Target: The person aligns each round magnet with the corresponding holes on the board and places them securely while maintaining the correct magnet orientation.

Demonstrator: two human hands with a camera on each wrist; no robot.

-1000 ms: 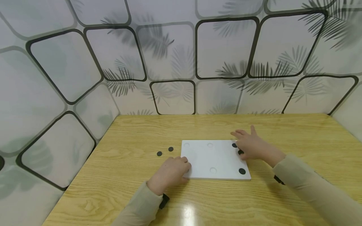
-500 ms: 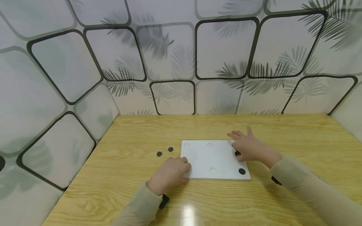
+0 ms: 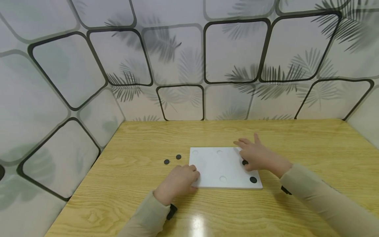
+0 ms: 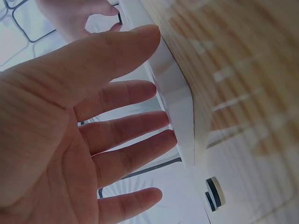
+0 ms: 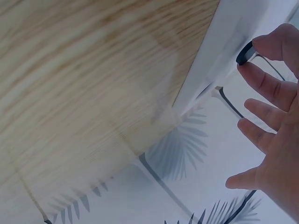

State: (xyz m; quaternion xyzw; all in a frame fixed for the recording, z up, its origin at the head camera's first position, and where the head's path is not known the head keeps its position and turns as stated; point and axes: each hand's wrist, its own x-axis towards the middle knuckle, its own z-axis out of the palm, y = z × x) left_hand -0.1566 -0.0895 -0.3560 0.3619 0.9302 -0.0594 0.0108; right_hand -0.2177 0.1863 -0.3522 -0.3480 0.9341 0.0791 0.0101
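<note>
A white board (image 3: 220,168) with shallow round recesses lies on the table. My left hand (image 3: 179,181) rests at its left end, fingers fairly straight and fingertips at the board's edge in the left wrist view. Over the right part of the board, my right hand (image 3: 260,156) pinches a black disc (image 5: 245,52) between thumb and index finger, the other fingers spread. Another black disc (image 3: 253,180) sits in the near right corner recess. The far right corner is hidden behind the right hand in the head view; the right wrist view shows a dark sliver there.
Left of the board, two more black discs lie on the wooden table, a nearer disc (image 3: 166,162) and a farther disc (image 3: 178,157). A patterned wall covering (image 3: 180,102) rises behind the wooden table (image 3: 118,197).
My right hand has slid a little left over the board, carrying the pinched black disc away from the right edge and covering the far corner disc. My left hand has stayed put.
</note>
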